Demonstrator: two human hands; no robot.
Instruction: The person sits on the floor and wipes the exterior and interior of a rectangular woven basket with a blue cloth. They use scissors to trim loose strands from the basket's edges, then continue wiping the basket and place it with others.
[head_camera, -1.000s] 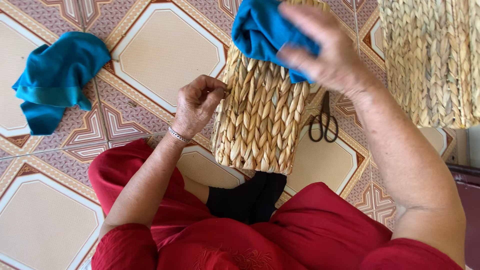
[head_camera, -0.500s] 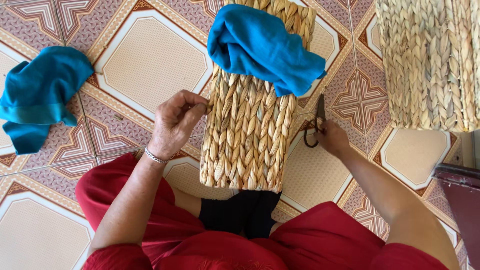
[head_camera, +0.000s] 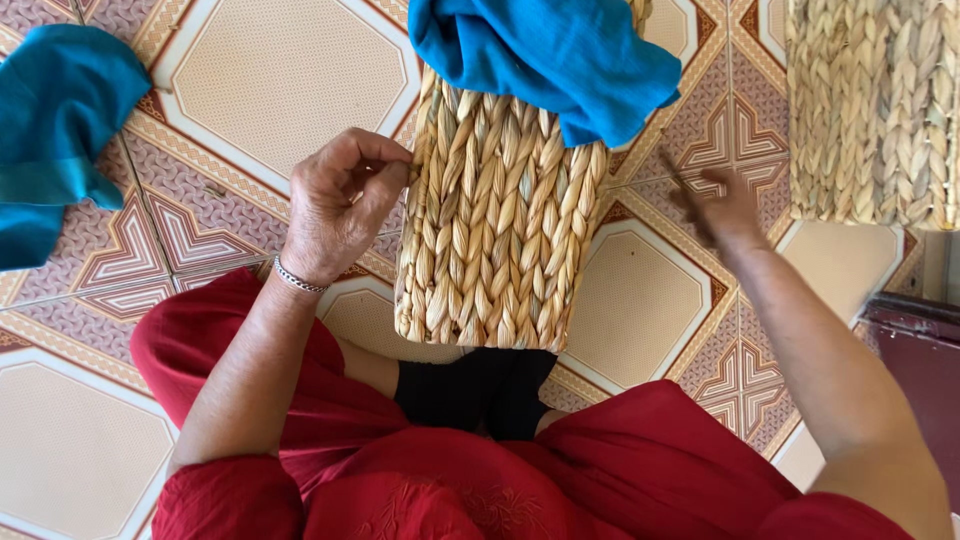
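Patterned beige-and-maroon tiled floor (head_camera: 250, 80) carries everything. Tall woven straw-coloured basket (head_camera: 495, 220) lies propped against person's lap in red garment, bright blue cloth (head_camera: 550, 50) draped over far end. Second woven basket (head_camera: 870, 110) stands at right, apart. Left hand (head_camera: 335, 205) pinches stray fibre at basket's side edge. Right hand (head_camera: 715, 200) blurred beside basket, seems to grip thin dark tool; grip unclear. Step looks like trimming loose ends; needs tool brought to pinched fibre.

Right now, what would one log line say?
left hand: pinching woven basket edge | right hand: blurred, holding scissors | blue cloth: draped on basket
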